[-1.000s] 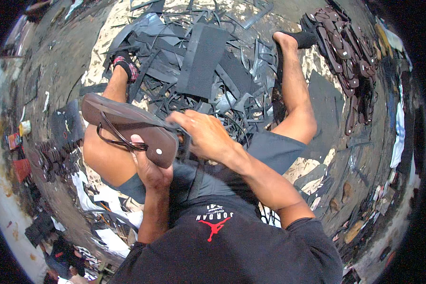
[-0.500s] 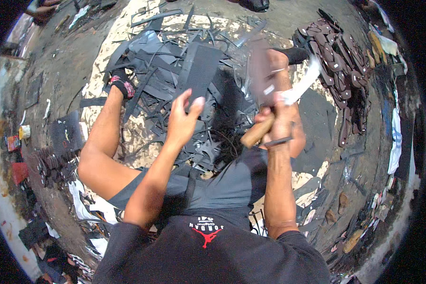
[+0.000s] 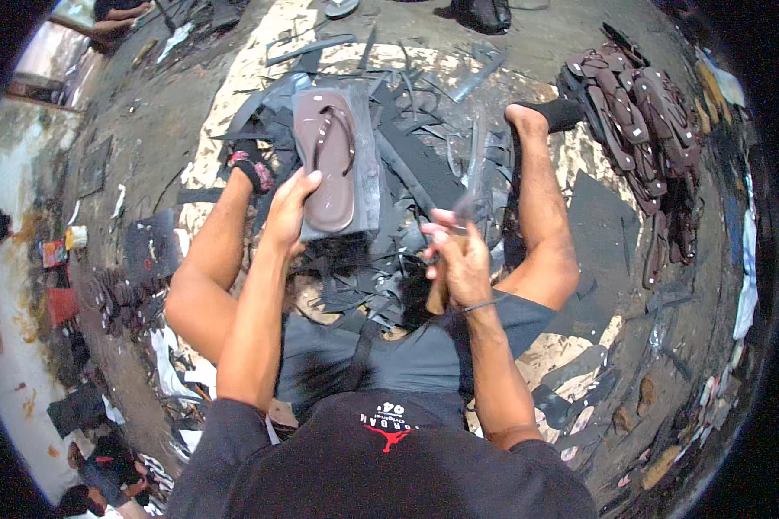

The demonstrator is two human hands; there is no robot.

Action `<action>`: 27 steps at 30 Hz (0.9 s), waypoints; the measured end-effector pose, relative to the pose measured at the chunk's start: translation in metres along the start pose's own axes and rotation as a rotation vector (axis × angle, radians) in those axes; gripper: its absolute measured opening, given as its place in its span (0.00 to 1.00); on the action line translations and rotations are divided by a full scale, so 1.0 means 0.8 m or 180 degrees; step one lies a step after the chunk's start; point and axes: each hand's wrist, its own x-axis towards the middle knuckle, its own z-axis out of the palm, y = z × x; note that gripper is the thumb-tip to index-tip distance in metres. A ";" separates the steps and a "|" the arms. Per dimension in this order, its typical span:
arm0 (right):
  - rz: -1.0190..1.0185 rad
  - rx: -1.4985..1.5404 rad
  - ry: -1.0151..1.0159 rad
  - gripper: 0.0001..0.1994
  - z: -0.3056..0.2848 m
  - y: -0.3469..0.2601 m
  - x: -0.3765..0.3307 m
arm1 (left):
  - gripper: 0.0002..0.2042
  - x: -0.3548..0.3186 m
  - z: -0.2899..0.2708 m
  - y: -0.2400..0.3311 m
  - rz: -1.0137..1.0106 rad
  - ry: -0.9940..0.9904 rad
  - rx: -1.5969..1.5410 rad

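Note:
My left hand point(image 3: 288, 209) grips a brown flip-flop point(image 3: 331, 195) together with the dark rubber sheet point(image 3: 363, 164) under it, thumb along the sandal's edge and the other fingers mostly hidden below. The flip-flop lies sole-down on the sheet, its strap facing up and its toe end pointing away from me. To the right, my right hand point(image 3: 460, 259) is closed around the wooden handle point(image 3: 438, 294) of a knife, with some fingers loosely extended. The knife's blade point(image 3: 469, 201) is smeared by motion and points away from me.
Dark rubber offcuts point(image 3: 415, 173) cover the ground between my legs. A pile of brown flip-flops point(image 3: 636, 121) lies at the far right, beyond a flat dark sheet point(image 3: 599, 251). Another person's arm point(image 3: 117, 24) shows at the far left, and a black bag-like object point(image 3: 480, 16) at the top.
The brown flip-flop, formerly by my right hand, now lies on the dark sheet in my left hand. My left hand has closed on both; my right hand has moved left and nearer with the knife.

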 end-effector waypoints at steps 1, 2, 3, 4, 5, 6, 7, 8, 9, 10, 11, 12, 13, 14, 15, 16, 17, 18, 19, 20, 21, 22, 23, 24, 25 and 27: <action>0.0142 -0.0128 -0.0151 0.21 0.023 -0.008 0.002 | 0.26 -0.034 0.019 0.014 0.0041 0.0181 -0.0184; 0.0292 -0.0254 -0.0377 0.22 0.051 -0.015 0.002 | 0.27 -0.054 0.006 0.005 0.0375 0.0221 -0.0332; 0.0276 -0.0244 -0.0660 0.22 0.064 -0.019 0.002 | 0.29 -0.078 0.016 0.006 0.0532 0.0361 -0.0089; 0.0255 -0.0243 -0.0943 0.23 0.077 -0.026 0.002 | 0.30 -0.096 0.020 0.001 0.0617 0.0294 -0.0450; -0.0443 -0.0455 -0.1118 0.20 0.094 -0.032 0.004 | 0.30 -0.111 0.025 -0.004 0.0711 0.0190 -0.0494; -0.0605 -0.0707 -0.1196 0.19 0.098 -0.034 0.003 | 0.30 -0.123 0.032 -0.003 0.0802 0.0080 -0.0536; -0.0755 -0.0966 -0.1293 0.18 0.098 -0.035 0.001 | 0.30 -0.134 0.045 0.004 0.0790 0.0110 -0.0659; -0.0910 -0.1222 -0.1385 0.18 0.099 -0.040 0.000 | 0.31 -0.139 0.044 -0.003 0.0809 0.0363 -0.0311; -0.0818 -0.1439 -0.1568 0.16 0.096 -0.053 -0.001 | 0.31 -0.142 0.041 -0.011 0.0814 0.0611 0.0037; -0.0790 -0.1496 -0.1749 0.17 0.092 -0.055 -0.001 | 0.32 -0.146 0.041 -0.019 0.0788 0.0854 0.0378; -0.0798 -0.1392 -0.1771 0.18 0.095 -0.060 -0.003 | 0.29 -0.149 0.047 -0.026 0.1080 0.0980 0.0320; -0.0804 -0.1287 -0.1789 0.18 0.098 -0.064 -0.003 | 0.27 -0.151 0.043 -0.025 0.1086 0.1128 0.0177; -0.0753 -0.0797 -0.1687 0.21 0.102 -0.059 -0.005 | 0.25 -0.150 0.038 -0.023 0.1058 0.1252 0.0018; -0.0066 -0.0773 -0.1734 0.21 0.104 -0.083 -0.020 | 0.24 -0.149 0.034 -0.019 0.1057 0.1422 -0.0136; -0.0453 -0.1137 -0.1520 0.23 0.101 -0.067 -0.027 | 0.20 -0.151 0.035 -0.012 0.1252 0.1733 -0.0091; -0.0789 -0.1677 -0.1311 0.23 0.094 -0.050 -0.035 | 0.21 -0.150 0.033 -0.003 0.1197 0.1899 -0.0248; -0.1090 -0.2195 -0.1095 0.23 0.090 -0.031 -0.041 | 0.21 -0.149 0.025 0.005 0.1184 0.2090 -0.0342; -0.1079 -0.2365 -0.1204 0.21 0.081 -0.012 -0.053 | 0.22 -0.147 0.018 0.010 0.1154 0.2265 -0.0442; -0.1780 -0.2759 -0.1379 0.19 0.065 0.012 -0.058 | 0.22 -0.146 0.014 0.017 0.1230 0.2204 -0.0516; -0.1853 -0.2995 -0.1305 0.21 0.059 0.023 -0.071 | 0.22 -0.148 0.010 0.023 0.1301 0.2163 -0.0585; -0.1828 -0.3120 -0.1304 0.22 0.052 0.033 -0.075 | 0.22 -0.149 0.008 0.024 0.1367 0.2103 -0.0662; -0.1780 -0.3257 -0.1296 0.23 0.052 0.036 -0.078 | 0.22 -0.152 0.005 0.021 0.1352 0.2133 -0.0660; -0.1716 -0.3363 -0.1296 0.23 0.055 0.038 -0.077 | 0.22 -0.155 0.003 0.017 0.1334 0.2157 -0.0655; -0.1651 -0.3468 -0.1290 0.22 0.062 0.039 -0.072 | 0.22 -0.158 0.002 0.013 0.1314 0.2176 -0.0647; -0.1579 -0.3580 -0.1263 0.21 0.071 0.037 -0.067 | 0.22 -0.163 0.001 0.009 0.1262 0.2149 -0.0624; -0.1580 -0.3586 -0.1558 0.20 0.083 0.034 -0.059 | 0.21 -0.173 0.003 0.002 0.1162 0.2056 -0.0585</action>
